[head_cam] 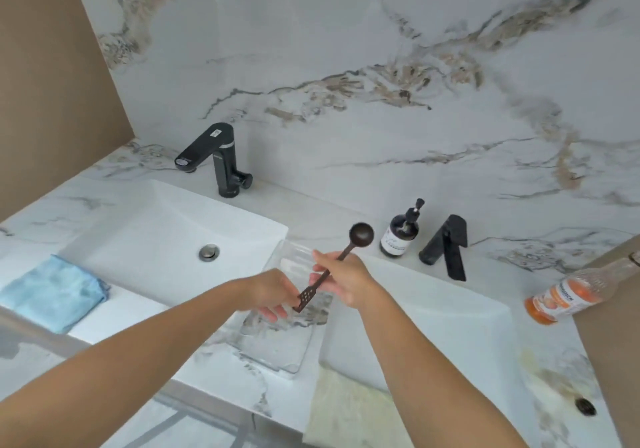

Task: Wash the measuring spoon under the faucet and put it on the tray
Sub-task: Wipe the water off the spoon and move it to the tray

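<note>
One measuring spoon, dark, held over the clear tray between two sinks. Our right hand pinches its mid-handle, fingers closed on it; our left hand steadies the perforated end, fingers loosely curled. No water runs. We judge it best to carry the bowl left, under the black faucet, keeping the pinch firm.
</note>
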{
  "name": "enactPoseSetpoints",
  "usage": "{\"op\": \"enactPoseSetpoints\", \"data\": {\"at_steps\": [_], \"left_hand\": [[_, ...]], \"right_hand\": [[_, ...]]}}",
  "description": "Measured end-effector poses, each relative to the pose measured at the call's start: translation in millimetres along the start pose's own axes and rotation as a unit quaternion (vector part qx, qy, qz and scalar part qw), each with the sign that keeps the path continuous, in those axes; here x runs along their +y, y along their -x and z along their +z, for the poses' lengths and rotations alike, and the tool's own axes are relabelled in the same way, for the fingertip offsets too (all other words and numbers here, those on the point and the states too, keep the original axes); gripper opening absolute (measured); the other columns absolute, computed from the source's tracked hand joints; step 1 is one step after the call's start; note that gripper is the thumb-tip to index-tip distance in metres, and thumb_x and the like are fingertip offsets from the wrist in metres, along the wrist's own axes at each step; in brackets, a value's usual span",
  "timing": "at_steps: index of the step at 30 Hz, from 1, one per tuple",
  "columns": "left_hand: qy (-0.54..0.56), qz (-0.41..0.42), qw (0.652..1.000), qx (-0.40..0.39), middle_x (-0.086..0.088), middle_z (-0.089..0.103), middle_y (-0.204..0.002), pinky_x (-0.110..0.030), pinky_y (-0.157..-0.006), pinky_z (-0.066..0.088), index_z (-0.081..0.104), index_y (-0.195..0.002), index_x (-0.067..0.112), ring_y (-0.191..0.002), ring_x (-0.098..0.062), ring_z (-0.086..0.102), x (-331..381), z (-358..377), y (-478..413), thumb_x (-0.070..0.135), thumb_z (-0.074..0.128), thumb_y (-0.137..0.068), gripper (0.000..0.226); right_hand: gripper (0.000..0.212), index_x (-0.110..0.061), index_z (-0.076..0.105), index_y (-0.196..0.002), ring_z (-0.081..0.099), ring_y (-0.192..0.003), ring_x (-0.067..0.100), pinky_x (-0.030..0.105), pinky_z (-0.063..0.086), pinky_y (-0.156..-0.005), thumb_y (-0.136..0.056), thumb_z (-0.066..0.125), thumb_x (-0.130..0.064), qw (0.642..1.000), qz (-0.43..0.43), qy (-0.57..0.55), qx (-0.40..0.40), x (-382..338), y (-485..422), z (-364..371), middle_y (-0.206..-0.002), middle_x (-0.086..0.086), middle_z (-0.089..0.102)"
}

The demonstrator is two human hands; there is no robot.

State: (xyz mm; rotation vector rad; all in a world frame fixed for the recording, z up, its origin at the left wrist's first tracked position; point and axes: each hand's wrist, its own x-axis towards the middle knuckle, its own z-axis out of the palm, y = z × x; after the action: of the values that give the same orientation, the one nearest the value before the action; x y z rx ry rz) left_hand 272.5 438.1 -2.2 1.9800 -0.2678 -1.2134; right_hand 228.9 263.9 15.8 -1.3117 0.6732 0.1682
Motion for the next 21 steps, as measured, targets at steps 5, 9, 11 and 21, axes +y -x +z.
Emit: {"op": "enactPoseSetpoints", "data": {"at_steps": [5,9,11,21], "left_hand": [[0.029,-0.062,0.997,-0.024,-0.012,0.071,-0.103,-0.035,-0.082,0.062,0.067,-0.115,-0.005,-0.09,-0.026,0.069,-45.9,0.6,-4.3,0.01,0.062,-0.092,0.028],[-0.016,-0.072,0.997,-0.039,-0.01,0.068,-0.105,-0.037,-0.083,0.06,0.066,-0.114,0.001,-0.09,-0.024,0.068,-53.6,0.9,-7.1,0.014,0.061,-0.093,0.025],[-0.045,-0.077,0.995,-0.048,-0.011,0.067,-0.105,-0.037,-0.083,0.06,0.066,-0.112,0.003,-0.09,-0.024,0.066,-57.9,-0.1,-9.0,0.014,0.063,-0.092,0.023],[-0.175,-0.075,0.981,-0.046,-0.009,0.059,-0.085,-0.042,-0.09,0.059,0.061,-0.089,0.011,-0.106,-0.038,0.071,-55.8,8.5,-22.1,0.02,0.061,-0.092,0.009]], "right_hand": [[0.01,-0.006,0.052,-0.097,0.059,-0.063,0.026,0.044,0.057,-0.071,-0.092,0.059,-0.001,0.996,0.087,0.021,0.01,44.0,-13.5,32.4,-0.08,0.013,0.059],[0.011,-0.009,0.051,-0.097,0.061,-0.068,0.029,0.048,0.055,-0.078,-0.093,0.05,0.001,0.991,0.129,0.028,0.017,60.3,-18.8,37.2,-0.081,0.014,0.062],[0.01,-0.012,0.053,-0.097,0.063,-0.072,0.028,0.042,0.057,-0.071,-0.095,0.05,-0.003,0.989,0.132,0.062,0.019,65.9,-18.6,37.1,-0.082,0.011,0.064],[0.021,-0.009,0.061,-0.108,0.064,-0.075,0.029,0.047,0.057,-0.084,-0.089,0.064,-0.001,0.988,0.106,0.094,0.065,80.9,-30.6,45.8,-0.093,0.017,0.067]]}}
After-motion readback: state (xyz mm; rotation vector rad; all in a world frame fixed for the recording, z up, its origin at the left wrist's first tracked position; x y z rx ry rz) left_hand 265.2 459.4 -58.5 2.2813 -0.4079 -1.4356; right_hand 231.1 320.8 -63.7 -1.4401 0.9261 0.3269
